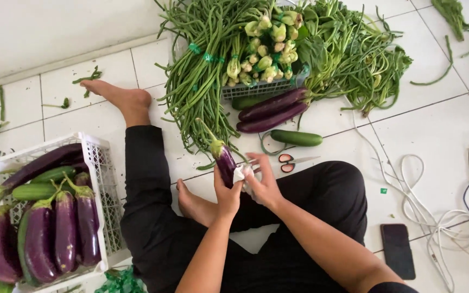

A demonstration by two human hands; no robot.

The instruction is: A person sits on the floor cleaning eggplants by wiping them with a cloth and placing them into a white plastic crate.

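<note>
I sit cross-legged on a white tiled floor. My left hand [228,194] grips a purple eggplant [224,161] by its lower end, with the green stem pointing up and away. Pressed against that eggplant just to the right is a white cloth [243,174], held in my right hand [263,183]. Red-handled scissors [291,161] lie on the floor just beyond my right hand. Two long eggplants [271,111] and a cucumber [296,138] rest on the tiles further ahead.
A white plastic crate [102,179] at left holds several eggplants and cucumbers. Bundles of long beans [204,70] and leafy greens [348,54] spill around a basket [256,87] ahead. A dark phone [397,250] and white cables [435,217] lie at right.
</note>
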